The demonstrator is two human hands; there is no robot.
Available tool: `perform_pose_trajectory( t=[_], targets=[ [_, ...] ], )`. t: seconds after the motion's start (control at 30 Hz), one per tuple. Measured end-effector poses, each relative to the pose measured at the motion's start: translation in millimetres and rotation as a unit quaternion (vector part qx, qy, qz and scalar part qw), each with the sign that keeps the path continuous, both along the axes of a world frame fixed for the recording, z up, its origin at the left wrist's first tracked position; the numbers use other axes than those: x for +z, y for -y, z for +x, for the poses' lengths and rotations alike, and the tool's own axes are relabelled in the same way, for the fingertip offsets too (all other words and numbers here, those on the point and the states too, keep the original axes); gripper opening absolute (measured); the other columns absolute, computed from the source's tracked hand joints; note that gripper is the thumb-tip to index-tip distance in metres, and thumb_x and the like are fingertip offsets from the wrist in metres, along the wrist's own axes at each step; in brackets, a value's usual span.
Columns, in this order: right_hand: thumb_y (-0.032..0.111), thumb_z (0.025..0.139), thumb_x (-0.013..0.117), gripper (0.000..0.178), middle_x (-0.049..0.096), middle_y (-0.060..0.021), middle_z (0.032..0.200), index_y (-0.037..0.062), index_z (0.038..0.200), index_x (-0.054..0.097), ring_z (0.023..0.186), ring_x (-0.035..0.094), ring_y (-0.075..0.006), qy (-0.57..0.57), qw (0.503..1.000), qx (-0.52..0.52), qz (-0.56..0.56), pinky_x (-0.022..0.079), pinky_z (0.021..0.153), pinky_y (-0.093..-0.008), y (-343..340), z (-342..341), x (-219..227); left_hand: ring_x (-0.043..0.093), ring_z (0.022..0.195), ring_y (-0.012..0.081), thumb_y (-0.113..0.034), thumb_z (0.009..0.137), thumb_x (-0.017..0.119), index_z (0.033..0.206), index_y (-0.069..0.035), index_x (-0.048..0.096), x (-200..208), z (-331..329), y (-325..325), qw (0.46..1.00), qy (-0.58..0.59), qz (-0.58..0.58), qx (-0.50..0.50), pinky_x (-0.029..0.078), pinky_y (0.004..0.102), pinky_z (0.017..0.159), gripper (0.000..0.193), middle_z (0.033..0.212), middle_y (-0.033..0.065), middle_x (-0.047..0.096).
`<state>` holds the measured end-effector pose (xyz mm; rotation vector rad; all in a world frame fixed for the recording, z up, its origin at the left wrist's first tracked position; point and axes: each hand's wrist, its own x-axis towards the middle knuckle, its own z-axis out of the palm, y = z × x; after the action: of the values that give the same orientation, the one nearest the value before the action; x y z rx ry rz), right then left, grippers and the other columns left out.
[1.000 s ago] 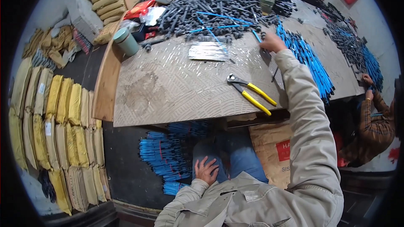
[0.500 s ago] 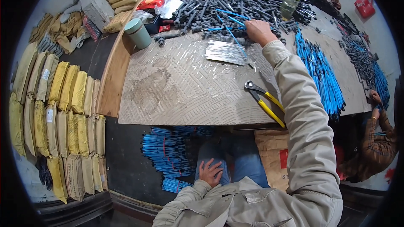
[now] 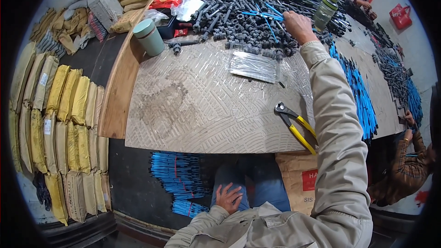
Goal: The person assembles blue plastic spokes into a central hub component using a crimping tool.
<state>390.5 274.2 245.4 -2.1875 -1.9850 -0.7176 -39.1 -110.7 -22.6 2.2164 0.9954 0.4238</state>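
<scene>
Currently noted: right hand (image 3: 297,25) pinched thin blue rods (image 3: 262,14) over grey fittings pile (image 3: 239,18), far edge of desk (image 3: 193,105). Rods judged light, springy; gripped near ends. Left hand (image 3: 228,197) lay loose, empty, on knee.

**Right hand among blue rods at the top of the frame**

At upper centre, the right hand (image 3: 297,25) closes its grip on thin blue rods (image 3: 262,15) lying over a heap of dark grey pipe fittings (image 3: 239,14). The left hand (image 3: 228,197) rests open on the person's knee at lower centre. On the table (image 3: 193,105), yellow-handled pliers (image 3: 294,124) lie right of centre, near a clear packet of metal pins (image 3: 254,65). A pale green cup (image 3: 149,36) stands at upper left.
</scene>
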Motion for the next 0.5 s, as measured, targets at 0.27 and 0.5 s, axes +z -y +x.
perform_pose_trajectory(
  t=[0.27,0.5],
  targets=[
    [0.016,0.084,0.053,0.015,0.058,-0.0102,0.098,0.0125,0.099,0.055,0.087,0.061,-0.0318,-0.029,0.998,0.05,-0.001,0.049,0.069,-0.0453,-5.2,0.3,-20.9,0.041,0.122,0.0264,-0.024,0.077,0.064,0.089,-0.02,0.069,0.2,-4.9,2.8,1.0,-0.001,0.003,0.005,0.021,0.0548,0.101,0.014,0.117,-0.0044,0.059],
    [0.018,0.083,0.057,0.018,0.059,-0.0076,0.087,0.0125,0.1,0.058,0.075,0.063,-0.027,-0.018,0.996,0.08,0.014,0.05,0.061,-0.0393,56.6,36.6,6.5,0.041,0.122,0.0267,-0.022,0.076,0.065,0.088,-0.018,0.069,-0.5,3.4,1.4,1.0,0.007,0.013,0.005,0.021,0.0547,0.101,0.014,0.116,-0.0027,0.06]
  ],
)
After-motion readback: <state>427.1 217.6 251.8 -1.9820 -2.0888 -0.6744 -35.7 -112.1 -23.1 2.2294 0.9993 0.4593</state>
